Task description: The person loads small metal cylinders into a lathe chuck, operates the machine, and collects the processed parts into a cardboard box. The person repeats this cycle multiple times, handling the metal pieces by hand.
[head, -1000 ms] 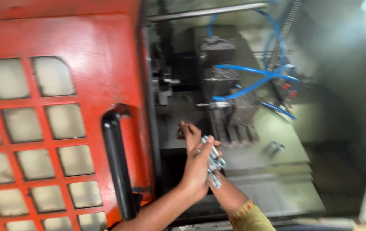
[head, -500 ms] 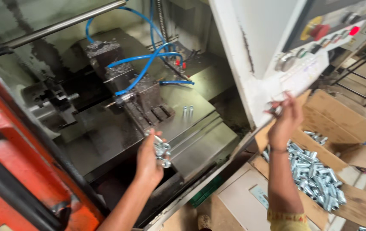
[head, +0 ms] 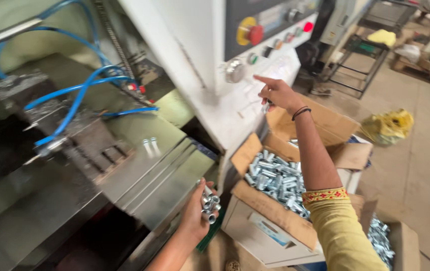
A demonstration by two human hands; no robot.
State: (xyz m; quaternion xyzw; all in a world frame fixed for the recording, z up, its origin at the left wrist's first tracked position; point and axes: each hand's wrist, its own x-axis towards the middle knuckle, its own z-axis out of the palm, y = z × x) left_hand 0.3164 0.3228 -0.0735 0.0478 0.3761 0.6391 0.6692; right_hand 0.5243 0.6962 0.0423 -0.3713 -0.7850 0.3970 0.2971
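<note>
A: Item one, left hand (head: 195, 213)?

B: Low in the frame, at the front edge of the lathe bed (head: 154, 180). Fingers closed around a bundle of short silver metal sleeves (head: 209, 202), the open tube ends showing above the knuckles.

A: Item two, right hand (head: 279, 94)?

B: Raised to the white control panel (head: 255, 85). Index finger stretched out straight, its tip just beside the panel face below the round silver knob (head: 234, 71); the other fingers curled in. A small dark piece shows under the palm, but I cannot tell what it is. A black band sits on the wrist, and a yellow sleeve (head: 343, 231) with a patterned cuff covers the arm.

A: Panel fittings?

B: Red mushroom button on a yellow ring (head: 251, 33), a red round lamp (head: 308, 26), and a row of smaller buttons between them.

A: Stock nearby?

B: Open cardboard box (head: 270, 221) beneath the right forearm, filled with loose silver sleeves of the same kind (head: 275, 178). Second box at lower right, also holding metal parts.

A: Machine interior?

B: Blue air hoses (head: 77, 95) crossing above the tool block (head: 82, 135); two small silver pieces (head: 149, 147) lying on the sloped steel cover.

A: Background?

B: Yellow bag (head: 388, 125) on the concrete floor.
</note>
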